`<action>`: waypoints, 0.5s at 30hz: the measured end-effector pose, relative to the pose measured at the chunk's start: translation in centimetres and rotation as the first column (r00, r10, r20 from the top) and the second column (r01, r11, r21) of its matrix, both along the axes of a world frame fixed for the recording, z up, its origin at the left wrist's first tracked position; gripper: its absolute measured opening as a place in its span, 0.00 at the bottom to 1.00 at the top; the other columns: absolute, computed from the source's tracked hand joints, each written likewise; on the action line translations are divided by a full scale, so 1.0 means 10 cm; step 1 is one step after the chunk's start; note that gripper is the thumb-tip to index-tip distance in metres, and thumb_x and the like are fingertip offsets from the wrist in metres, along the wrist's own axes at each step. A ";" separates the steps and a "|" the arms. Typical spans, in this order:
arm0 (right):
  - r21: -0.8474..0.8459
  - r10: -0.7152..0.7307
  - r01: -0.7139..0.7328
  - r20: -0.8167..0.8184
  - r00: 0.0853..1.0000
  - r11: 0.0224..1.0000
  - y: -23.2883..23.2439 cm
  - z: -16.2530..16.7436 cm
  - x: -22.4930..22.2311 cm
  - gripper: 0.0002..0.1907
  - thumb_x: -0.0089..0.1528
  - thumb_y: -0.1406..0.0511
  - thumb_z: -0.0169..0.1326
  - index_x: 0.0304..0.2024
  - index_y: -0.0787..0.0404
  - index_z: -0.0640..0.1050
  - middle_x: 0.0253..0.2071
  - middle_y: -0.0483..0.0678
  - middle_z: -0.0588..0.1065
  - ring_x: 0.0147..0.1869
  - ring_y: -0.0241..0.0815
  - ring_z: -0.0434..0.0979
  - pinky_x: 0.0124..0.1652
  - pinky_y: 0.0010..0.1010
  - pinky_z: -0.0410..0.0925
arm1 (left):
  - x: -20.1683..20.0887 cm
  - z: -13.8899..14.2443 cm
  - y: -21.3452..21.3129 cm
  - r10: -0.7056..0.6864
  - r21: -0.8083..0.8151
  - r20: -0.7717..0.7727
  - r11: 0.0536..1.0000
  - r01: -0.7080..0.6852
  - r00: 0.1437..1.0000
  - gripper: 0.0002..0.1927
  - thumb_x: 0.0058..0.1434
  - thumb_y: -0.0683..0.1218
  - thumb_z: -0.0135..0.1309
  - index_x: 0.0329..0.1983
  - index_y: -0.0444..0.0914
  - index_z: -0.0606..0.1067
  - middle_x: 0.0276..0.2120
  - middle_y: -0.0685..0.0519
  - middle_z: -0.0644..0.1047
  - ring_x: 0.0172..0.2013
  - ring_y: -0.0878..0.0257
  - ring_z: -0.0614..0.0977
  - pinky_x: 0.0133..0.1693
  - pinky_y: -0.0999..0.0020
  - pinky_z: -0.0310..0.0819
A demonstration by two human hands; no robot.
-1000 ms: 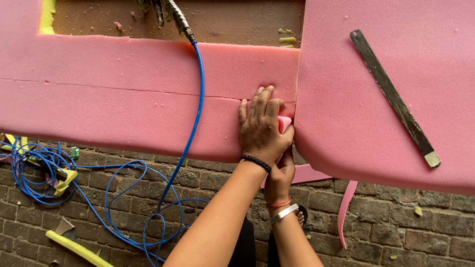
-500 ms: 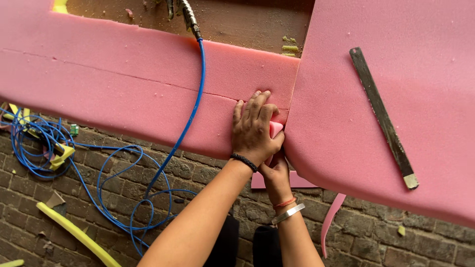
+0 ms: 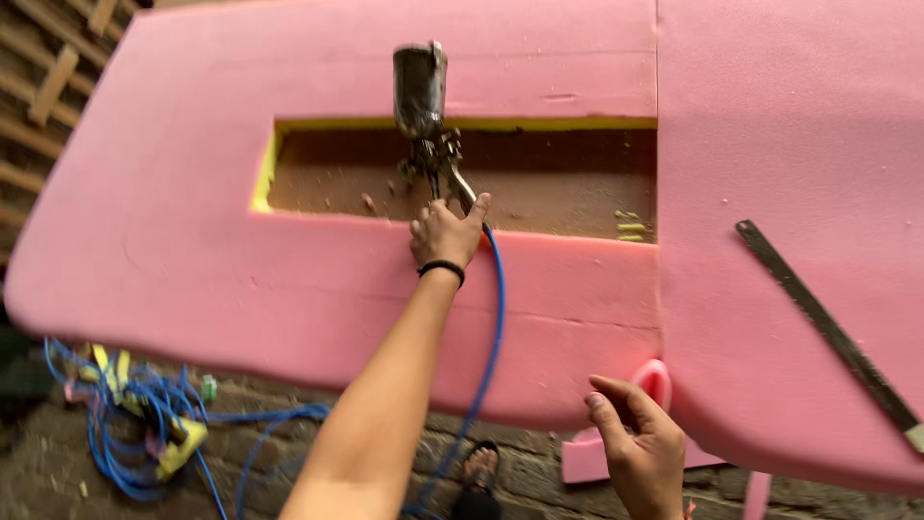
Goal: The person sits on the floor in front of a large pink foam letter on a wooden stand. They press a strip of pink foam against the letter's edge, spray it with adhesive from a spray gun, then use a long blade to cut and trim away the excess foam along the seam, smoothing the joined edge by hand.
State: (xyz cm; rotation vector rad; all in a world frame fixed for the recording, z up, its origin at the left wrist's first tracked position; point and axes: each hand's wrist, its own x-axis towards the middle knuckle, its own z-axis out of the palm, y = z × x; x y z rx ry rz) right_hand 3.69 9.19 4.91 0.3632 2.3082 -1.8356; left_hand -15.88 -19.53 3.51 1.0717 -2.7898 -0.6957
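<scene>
Up near the middle of the pink foam sheet point(image 3: 192, 212), the left hand point(image 3: 445, 234) is closing its fingers around the handle of a spray gun point(image 3: 423, 116), which is lying in the rectangular cutout point(image 3: 549, 188) with its dark metal cup pointing away over the far edge of the opening. A blue hose point(image 3: 491, 318) is running from the gun's handle back across the foam and dropping over the near edge toward a tangle of blue hose point(image 3: 135, 424) lying on the brick floor point(image 3: 539, 453). Lower down, the right hand point(image 3: 640, 448) is hovering just under the foam's near edge, fingers loosely curled and apart, holding nothing, just beside a small pink foam scrap point(image 3: 654, 380). A long dark metal ruler point(image 3: 828, 332) is lying slantwise on the right part of the foam, well apart from both hands.
</scene>
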 end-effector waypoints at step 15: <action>-0.175 -0.022 -0.070 -0.476 0.879 0.982 -0.86 0.38 -0.46 0.31 0.64 0.71 0.58 0.69 0.66 0.66 0.62 0.56 0.74 0.66 0.44 0.74 0.62 0.32 0.69 | 1.02 0.16 0.34 -0.224 0.495 -0.591 0.658 0.568 0.775 0.27 0.51 0.40 0.51 0.57 0.35 0.67 0.28 0.55 0.68 0.24 0.65 0.71 0.27 0.65 0.68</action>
